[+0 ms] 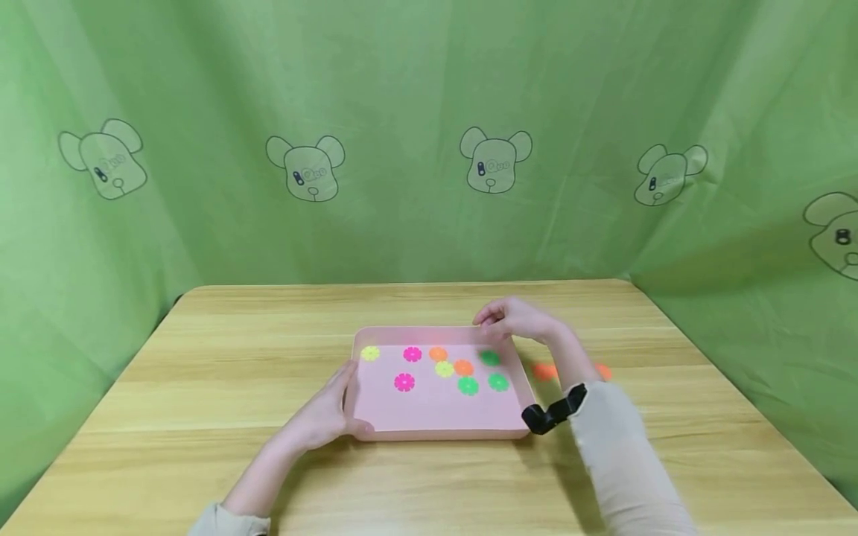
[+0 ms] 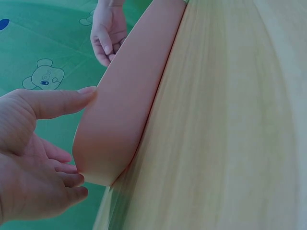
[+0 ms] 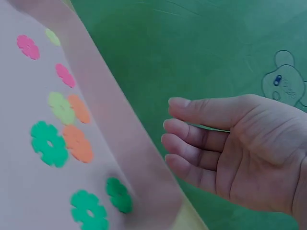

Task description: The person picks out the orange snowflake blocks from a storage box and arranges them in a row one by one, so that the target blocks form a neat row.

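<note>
A shallow pink tray (image 1: 439, 413) lies on the table, holding several flower-shaped plastic discs in pink (image 1: 404, 383), yellow (image 1: 370, 353), orange (image 1: 463, 368) and green (image 1: 468, 385). At the tray's near left corner my left hand (image 1: 328, 409) holds on, thumb at the front wall and fingers against the left side; the left wrist view shows this grip from outside. My right hand (image 1: 516, 318) hovers by the far right corner, its fingers loosely bent. In the right wrist view that hand (image 3: 240, 153) has nothing in it and is beside the tray's outer wall.
Orange discs (image 1: 544, 371) lie on the wooden table (image 1: 221, 357) right of the tray, partly hidden behind my right forearm. A black strap (image 1: 553, 411) is on the right wrist. Green curtains (image 1: 402, 238) with bear-head drawings hang around the table.
</note>
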{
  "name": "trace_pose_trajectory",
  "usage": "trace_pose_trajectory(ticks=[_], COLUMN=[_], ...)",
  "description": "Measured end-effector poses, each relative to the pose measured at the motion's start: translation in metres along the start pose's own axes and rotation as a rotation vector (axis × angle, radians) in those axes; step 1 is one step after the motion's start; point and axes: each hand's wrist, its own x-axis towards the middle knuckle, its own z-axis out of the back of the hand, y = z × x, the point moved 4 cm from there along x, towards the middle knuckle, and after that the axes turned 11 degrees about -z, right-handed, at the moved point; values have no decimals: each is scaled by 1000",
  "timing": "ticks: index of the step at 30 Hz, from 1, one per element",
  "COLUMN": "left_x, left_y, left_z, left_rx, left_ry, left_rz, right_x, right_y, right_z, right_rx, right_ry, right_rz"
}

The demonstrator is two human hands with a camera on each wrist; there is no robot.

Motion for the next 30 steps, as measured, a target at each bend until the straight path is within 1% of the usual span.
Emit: trace_pose_trajectory(ticks=[7,14,18,24,30], left_x=[1,1,2,2,1], left_y=[0,-1,-1,0,2], left_z=[-1,-1,-1,-1,0], left_rx=[5,9,3,-3,5], left_ry=[3,6,6,2,-1], left_rz=[-2,-9,-12,-17,-3], right_x=[15,26,30,33,33], right_y=[-6,-16,-22,-26,-27], right_z=[-18,-35,-41,-44,-50], right_rx=[-35,25,17,13,10], right_ry=[33,115,112,81,93], right_rz=[-26,-88,-103,-132,-167])
